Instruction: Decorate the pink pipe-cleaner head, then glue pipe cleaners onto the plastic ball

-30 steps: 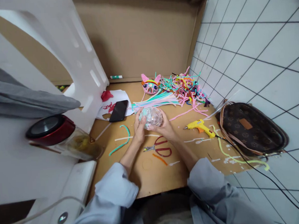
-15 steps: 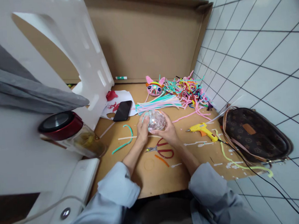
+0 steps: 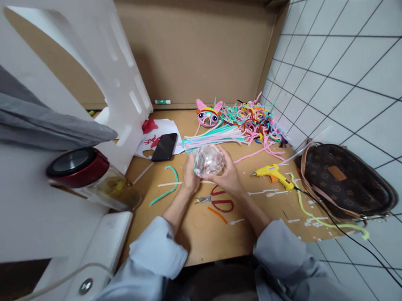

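Observation:
Between my two hands is a clear, rounded ball-like object [image 3: 209, 160], see-through with pale and orange tints; its exact kind does not show. My left hand [image 3: 190, 174] grips its left side, and my right hand [image 3: 228, 176] wraps round its right side, thumb across the front. Just below lie red-handled scissors [image 3: 221, 200], with a short orange pipe cleaner [image 3: 217, 215] beside them. Left of my hands are a curved teal pipe cleaner [image 3: 171, 192] and a white strip [image 3: 167, 185]. Behind the ball lies a bundle of pastel pipe cleaners [image 3: 217, 137].
A yellow glue gun [image 3: 273, 175] with a black cord lies right, near a brown handbag [image 3: 349, 177]. Farther back are a pink-eared craft face [image 3: 208, 117] and tangled pipe cleaners [image 3: 253, 117]. A phone [image 3: 165, 147] and a red-lidded bottle [image 3: 97, 179] stand or lie left.
The clear ball has been turned and raised slightly between my hands, so more of its surface shows. My left fingers have shifted lower along its side. The view has moved a little.

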### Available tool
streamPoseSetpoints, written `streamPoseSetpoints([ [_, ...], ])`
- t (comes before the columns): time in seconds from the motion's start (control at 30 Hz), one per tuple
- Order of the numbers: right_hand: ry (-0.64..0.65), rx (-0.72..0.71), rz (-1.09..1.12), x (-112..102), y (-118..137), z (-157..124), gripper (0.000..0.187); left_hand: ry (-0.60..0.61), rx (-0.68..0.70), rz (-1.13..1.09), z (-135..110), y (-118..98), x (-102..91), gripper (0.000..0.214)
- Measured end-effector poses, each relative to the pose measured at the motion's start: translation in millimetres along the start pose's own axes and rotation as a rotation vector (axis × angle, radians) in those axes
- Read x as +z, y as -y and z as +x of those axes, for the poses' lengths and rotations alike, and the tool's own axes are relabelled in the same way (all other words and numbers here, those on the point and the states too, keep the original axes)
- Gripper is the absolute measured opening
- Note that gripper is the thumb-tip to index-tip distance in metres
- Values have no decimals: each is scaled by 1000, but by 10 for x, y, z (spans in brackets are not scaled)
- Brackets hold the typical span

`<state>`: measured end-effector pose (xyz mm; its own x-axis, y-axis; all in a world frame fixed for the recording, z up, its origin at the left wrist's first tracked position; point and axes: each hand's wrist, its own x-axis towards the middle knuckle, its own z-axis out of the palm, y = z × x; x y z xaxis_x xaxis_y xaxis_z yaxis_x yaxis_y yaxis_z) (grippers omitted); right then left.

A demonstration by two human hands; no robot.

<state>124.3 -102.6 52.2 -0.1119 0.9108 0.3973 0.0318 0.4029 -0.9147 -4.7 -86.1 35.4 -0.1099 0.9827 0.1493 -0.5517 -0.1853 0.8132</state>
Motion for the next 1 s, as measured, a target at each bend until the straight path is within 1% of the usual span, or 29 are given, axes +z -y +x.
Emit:
streamPoseSetpoints([
  [0.1,-43,-54,-59,-26,61,-5,102,5,-11,-49,-14,-39,40,62],
  [0.17,-57,-66,-73,-44,99,-9,103,0,32,-36,-11,-47,25,60],
  [0.27,-14,-80,-100,-65,107,-6,102,-28,106,-17,-19,-37,-9,57],
  [0.33,24,-115,-132,-70,86,-1,100,-27,94,-23,-39,-40,-14,59],
  [0.47,53,-156,-178,-84,64,1,98,47,65,-13,-76,-97,2,61],
  [0.57,89,-143,-161,-109,91,-3,100,98,45,-10,-84,-155,-2,58],
  [0.63,108,-127,-113,-126,111,-4,98,121,17,-13,-88,-186,-14,56],
  [0.73,92,-47,9,-129,120,2,93,158,-27,5,-103,-216,-21,57],
  [0.8,77,21,115,-111,111,8,102,185,-35,23,-115,-221,-15,59],
  [0.87,71,52,188,-88,96,11,114,197,-18,34,-120,-210,-12,61],
  [0.93,70,45,178,-77,82,10,116,190,0,50,-116,-180,-20,61],
  [1.0,69,20,118,-88,78,6,107,174,10,76,-104,-136,-42,60],
])
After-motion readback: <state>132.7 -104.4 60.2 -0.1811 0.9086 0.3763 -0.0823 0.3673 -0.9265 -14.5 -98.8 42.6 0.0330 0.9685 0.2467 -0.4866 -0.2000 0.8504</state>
